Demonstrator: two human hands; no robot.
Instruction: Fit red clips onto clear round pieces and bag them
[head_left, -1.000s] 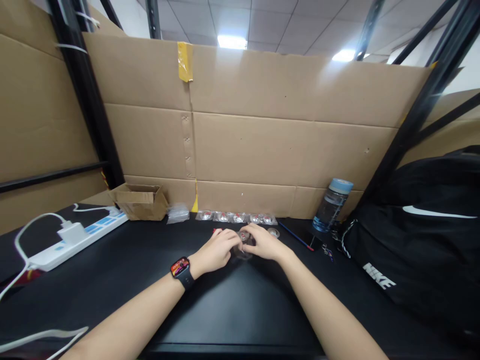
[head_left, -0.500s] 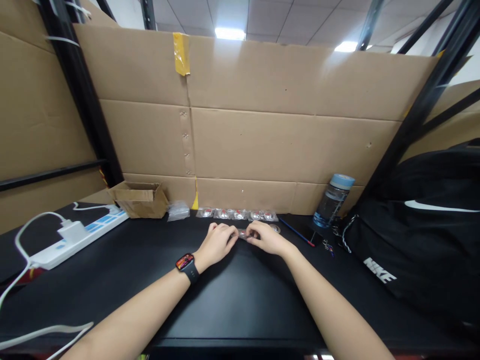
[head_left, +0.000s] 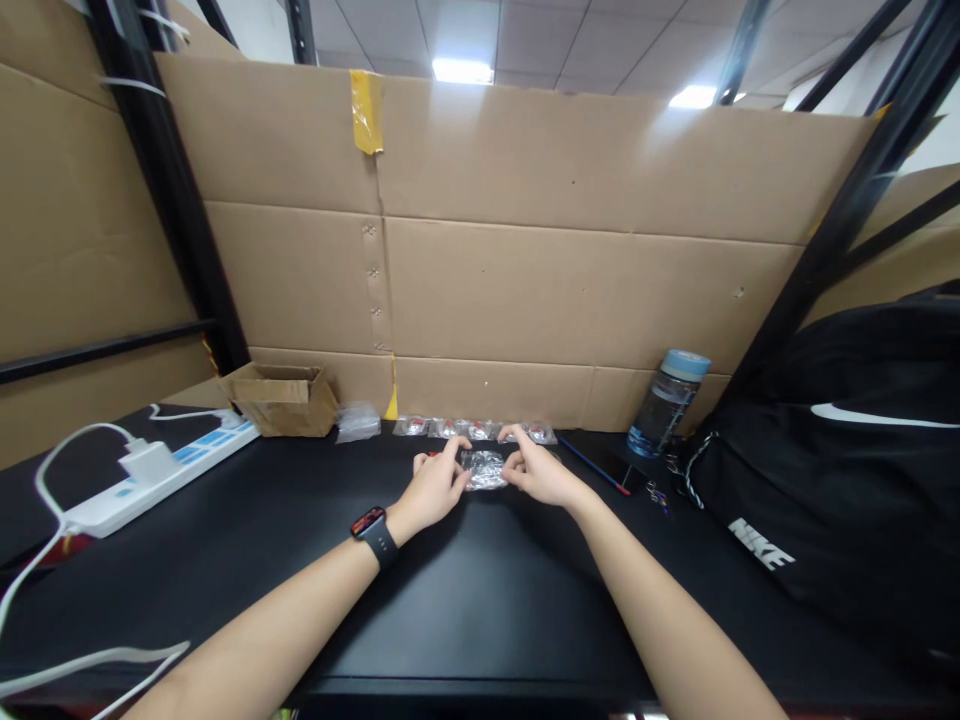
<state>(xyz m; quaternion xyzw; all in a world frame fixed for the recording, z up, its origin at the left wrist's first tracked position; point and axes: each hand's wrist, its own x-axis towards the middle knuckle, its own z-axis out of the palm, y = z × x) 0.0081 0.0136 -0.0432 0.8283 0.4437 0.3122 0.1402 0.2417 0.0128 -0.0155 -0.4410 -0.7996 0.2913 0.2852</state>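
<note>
- Head view (the only one): the clear packet point(head_left: 485, 470) is between the left hand point(head_left: 433, 490) and right hand point(head_left: 546, 478), low at the counter point(head_left: 465, 600), in front of the row of wrapped packets point(head_left: 413, 426). Resting or slightly lifted, can't make out.
- Fingers: thumb and index spread apart on both hands, tips around the packet's left and right edges. Whether the curled ones pinch the film, can't tell.
- Step, my read: flattening or squaring the wrapper. Work both edges evenly, light outward pull, keep it level.
- Film probably creases and slips, so stay on the margins, not the middle (contents may shift).
- Mind the row behind; index tips overlap it in view, easy to nudge.
- Vs half a second back: there the packet shows as a narrow strip with red in it; now it's a broad, crinkled, silvery face, no red visible on it.
- Index fingers now reach up and away from the thumbs; in that frame they're bunched closer.
- A red piece point(head_left: 433, 454) now peeks out by the left hand.
</note>
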